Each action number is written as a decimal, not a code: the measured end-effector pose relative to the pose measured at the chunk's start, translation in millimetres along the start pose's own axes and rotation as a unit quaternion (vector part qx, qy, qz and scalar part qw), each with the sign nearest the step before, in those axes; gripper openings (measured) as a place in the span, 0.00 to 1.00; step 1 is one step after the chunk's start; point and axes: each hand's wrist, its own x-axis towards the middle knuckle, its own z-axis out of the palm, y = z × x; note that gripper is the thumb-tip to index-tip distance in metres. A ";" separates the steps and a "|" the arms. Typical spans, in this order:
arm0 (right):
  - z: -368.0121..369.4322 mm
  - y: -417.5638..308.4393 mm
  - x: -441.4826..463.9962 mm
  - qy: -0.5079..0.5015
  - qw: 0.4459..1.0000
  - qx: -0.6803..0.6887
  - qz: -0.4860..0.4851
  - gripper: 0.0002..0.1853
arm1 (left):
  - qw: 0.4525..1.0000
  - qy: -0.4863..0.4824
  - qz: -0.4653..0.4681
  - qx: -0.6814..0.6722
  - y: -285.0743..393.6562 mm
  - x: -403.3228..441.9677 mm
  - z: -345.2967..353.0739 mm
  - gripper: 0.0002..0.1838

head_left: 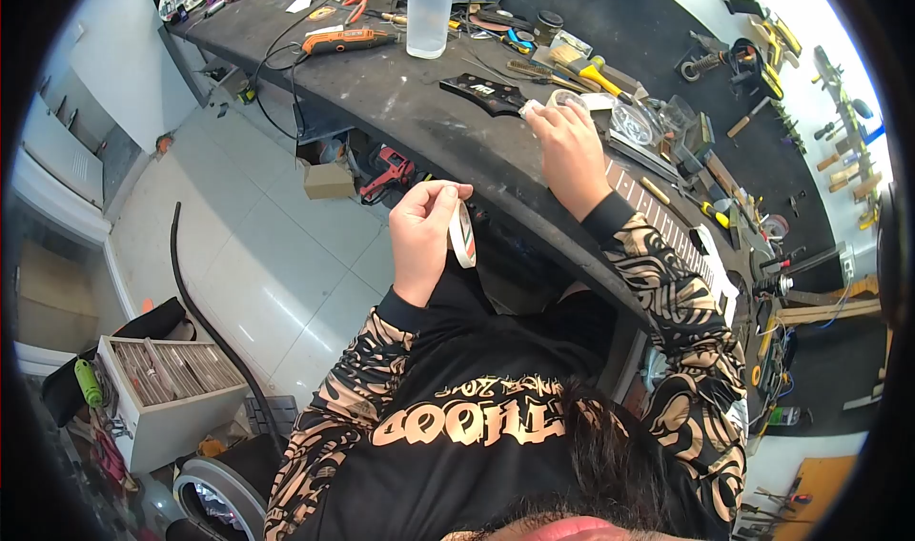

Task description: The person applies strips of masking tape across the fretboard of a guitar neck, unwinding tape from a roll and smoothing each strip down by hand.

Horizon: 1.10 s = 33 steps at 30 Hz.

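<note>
My left hand point(419, 236) is in front of my body, off the bench edge, with its thumb and fingers pinched on a narrow roll of white tape point(469, 251). The roll hangs edge-on below the fingertips. On the bench lies a guitar neck point(662, 219) with a black headstock point(481, 93) and pale fret lines. My right hand point(572, 155) is over the neck, its fingers curled down on it just behind the headstock. A small whitish bit shows at those fingertips, too small to name. The hand hides part of the neck.
A clear bottle point(431, 12) and an orange rotary tool point(348, 40) stand farther back on the dark bench point(381, 93). Brushes, files and a wider tape roll point(569, 98) lie beyond the neck. Below are a red power tool point(388, 174) and a white box point(172, 403).
</note>
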 end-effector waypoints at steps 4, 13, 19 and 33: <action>0.1 -5.1 -2.9 -0.010 1.000 -0.010 0.001 0.15 | 1.000 -0.012 -0.010 -0.024 3.8 -17.0 -5.5 0.11; -12.7 -129.8 -123.7 -0.077 0.961 0.264 -0.042 0.06 | 0.986 -0.038 -0.029 -0.161 12.0 -24.6 -30.5 0.09; 210.7 -150.1 -331.2 -0.577 0.759 0.245 0.177 0.23 | 0.948 -0.174 -0.127 -0.234 10.6 6.9 -30.7 0.12; 239.3 -152.7 -341.5 -0.646 0.573 0.436 0.251 0.30 | 0.829 -0.513 -0.073 -0.212 36.8 201.9 55.3 0.26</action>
